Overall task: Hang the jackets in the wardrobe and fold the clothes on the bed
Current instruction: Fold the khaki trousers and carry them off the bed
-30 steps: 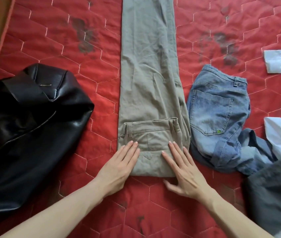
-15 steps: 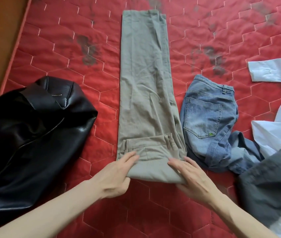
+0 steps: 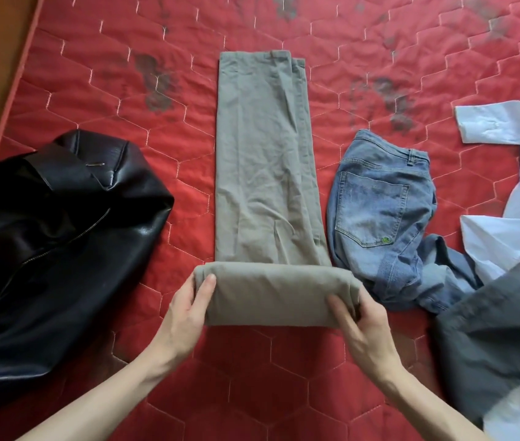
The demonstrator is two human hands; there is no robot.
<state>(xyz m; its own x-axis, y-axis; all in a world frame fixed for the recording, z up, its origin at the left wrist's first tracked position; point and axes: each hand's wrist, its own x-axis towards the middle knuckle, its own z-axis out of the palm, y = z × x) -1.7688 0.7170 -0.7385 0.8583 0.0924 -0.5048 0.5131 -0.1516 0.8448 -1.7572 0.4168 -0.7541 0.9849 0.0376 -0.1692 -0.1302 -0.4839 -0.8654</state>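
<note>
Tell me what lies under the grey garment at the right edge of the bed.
Under the grey garment lie a leg of the blue jeans and part of the white shirt. How far either extends beneath it is covered.

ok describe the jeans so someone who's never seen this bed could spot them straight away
On the red quilted mattress, look just right of the long khaki trousers lying down the middle. The jeans lie crumpled there, back pocket up. They are the only blue denim, between the khaki and a white shirt.
</note>
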